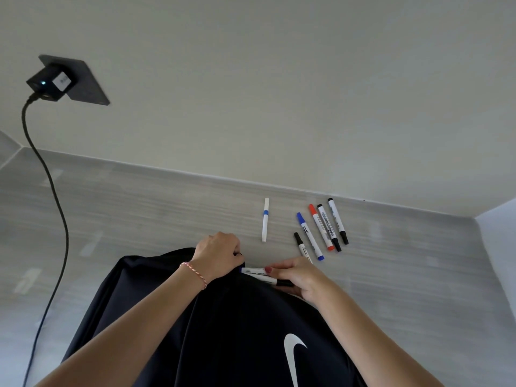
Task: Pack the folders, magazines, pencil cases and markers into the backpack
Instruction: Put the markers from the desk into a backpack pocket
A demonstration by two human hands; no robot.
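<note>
A black backpack [223, 331] with a white swoosh logo lies on the grey table in front of me. My left hand [216, 251] grips the fabric at its top edge, fingers curled. My right hand [300, 277] holds two markers [258, 273] side by side at the backpack's top opening, their tips pointing left toward my left hand. Beyond them on the table lie several loose markers: a white one with a blue band [265, 219], a short black-capped one [301, 245], a blue one [310, 236], a red one [321, 227] and two black ones [333, 223].
The grey table [139, 219] meets a pale wall at the back and a side panel at the right. A black charger [51, 82] sits in a wall socket at upper left, and its black cable [60, 219] hangs down across the table's left side.
</note>
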